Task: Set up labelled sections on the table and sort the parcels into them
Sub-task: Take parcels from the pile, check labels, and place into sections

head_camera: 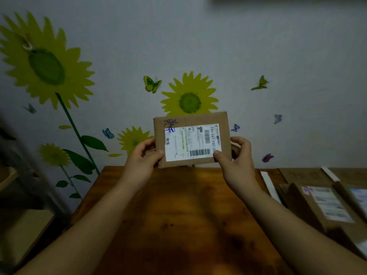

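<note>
A small brown cardboard parcel [191,138] with a white shipping label and barcodes is held upright in the air above the far edge of the wooden table [178,215], its label facing me. My left hand [144,159] grips its left edge, thumb on the front. My right hand [234,157] grips its right edge, thumb pressed on the label's lower corner. Several more brown parcels [321,205] with white labels lie flat on the table at the right.
A wall with sunflower and butterfly stickers stands right behind the table. A white paper strip [270,185] lies by the parcels at the right. Shelving with a cardboard box [23,231] sits low on the left.
</note>
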`<act>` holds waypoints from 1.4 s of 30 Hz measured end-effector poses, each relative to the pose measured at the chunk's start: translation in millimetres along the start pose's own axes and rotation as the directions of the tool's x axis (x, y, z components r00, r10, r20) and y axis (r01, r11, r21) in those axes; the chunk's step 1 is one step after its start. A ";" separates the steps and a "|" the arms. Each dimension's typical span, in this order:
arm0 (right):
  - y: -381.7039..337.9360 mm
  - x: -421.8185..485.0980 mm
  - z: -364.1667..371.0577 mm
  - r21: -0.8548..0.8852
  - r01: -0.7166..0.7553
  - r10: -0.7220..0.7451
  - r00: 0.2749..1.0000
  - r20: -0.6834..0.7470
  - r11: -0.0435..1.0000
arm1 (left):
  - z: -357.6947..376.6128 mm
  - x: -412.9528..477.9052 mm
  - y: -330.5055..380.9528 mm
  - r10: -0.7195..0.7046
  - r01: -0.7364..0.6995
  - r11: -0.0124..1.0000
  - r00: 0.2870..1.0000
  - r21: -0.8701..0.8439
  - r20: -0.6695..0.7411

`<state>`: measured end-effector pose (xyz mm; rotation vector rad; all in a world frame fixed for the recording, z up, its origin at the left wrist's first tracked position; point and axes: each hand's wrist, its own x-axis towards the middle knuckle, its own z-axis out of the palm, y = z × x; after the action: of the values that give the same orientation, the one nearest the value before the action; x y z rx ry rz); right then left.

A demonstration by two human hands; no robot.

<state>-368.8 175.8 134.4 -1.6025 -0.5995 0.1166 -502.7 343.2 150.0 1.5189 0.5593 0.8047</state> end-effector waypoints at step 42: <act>-72.3 -289.5 -315.1 -0.752 0.094 -0.195 0.980 -0.046 0.652 | 238.2 -321.3 76.8 0.010 0.039 0.997 0.794 -0.066 0.608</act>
<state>-506.5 -234.4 167.7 -2.3358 -0.7259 -0.4123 -534.4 -62.0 176.4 1.5914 0.0524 0.2763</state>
